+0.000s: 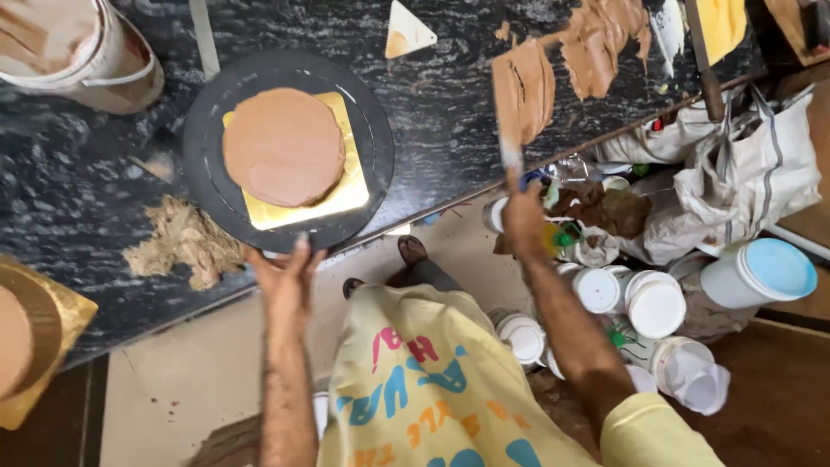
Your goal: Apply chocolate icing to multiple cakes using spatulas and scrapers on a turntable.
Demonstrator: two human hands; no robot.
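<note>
We see a round cake (284, 145) coated in smooth brown icing, sitting on a square gold board (350, 186) at the centre of a black turntable (207, 130) on the dark speckled worktop (450, 95). Our left hand (285, 278) rests at the near edge of the turntable, fingers spread and pressed against its rim. Our right hand (523, 220), to the right of the turntable and just off the worktop's edge, is closed around the handle of a broad palette knife (521, 95) whose blade is loaded with brown icing and held above the worktop. Beyond the knife, further right of the turntable, a mound of the same brown icing (605, 39) lies spread on the worktop. A white triangular scraper (406, 30) lies just past the turntable's far right side. To the left of the turntable sits a heap of pale brown cake crumbs (186, 242), and above it a white bucket (82, 52) smeared with icing. At the far left edge a second brown cake on a gold board (30, 337) is partly in view. Below the worktop, right of the turntable, white lidded tubs (653, 303) and pale sacks (743, 173) crowd the floor.
</note>
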